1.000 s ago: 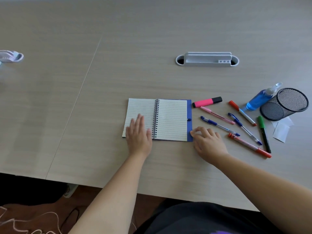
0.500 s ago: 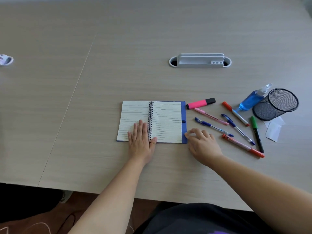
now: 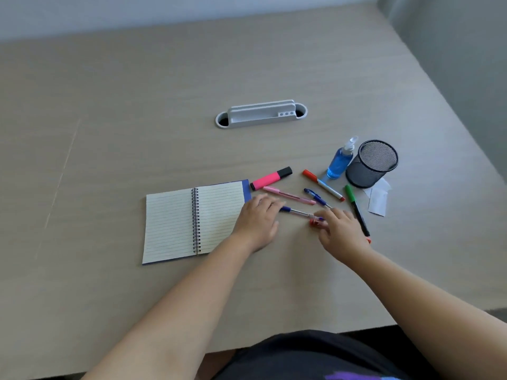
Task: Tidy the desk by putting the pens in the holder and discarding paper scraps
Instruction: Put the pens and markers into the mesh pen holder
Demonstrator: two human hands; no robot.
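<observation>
Several pens lie right of the open notebook (image 3: 192,223): a pink highlighter (image 3: 270,178), a pink pen (image 3: 288,195), a blue pen (image 3: 297,212), a second blue pen (image 3: 315,197), a red-capped marker (image 3: 323,185) and a green marker (image 3: 355,207). The black mesh holder (image 3: 370,165) stands empty at the right, with white paper scraps (image 3: 378,198) beside it. My left hand (image 3: 258,223) rests flat at the notebook's right edge, fingertips by the blue pen. My right hand (image 3: 338,231) lies over an orange-red pen (image 3: 315,222), fingers spread, touching it.
A blue spray bottle (image 3: 340,160) stands just left of the holder. A grey cable tray (image 3: 260,114) is set into the desk (image 3: 137,105) farther back. The desk's front edge runs close to my body; a wall rises at the right.
My left hand slid off the notebook's spine to its right edge. My right hand moved right onto the pens. The view shifted left, so everything appears farther right.
</observation>
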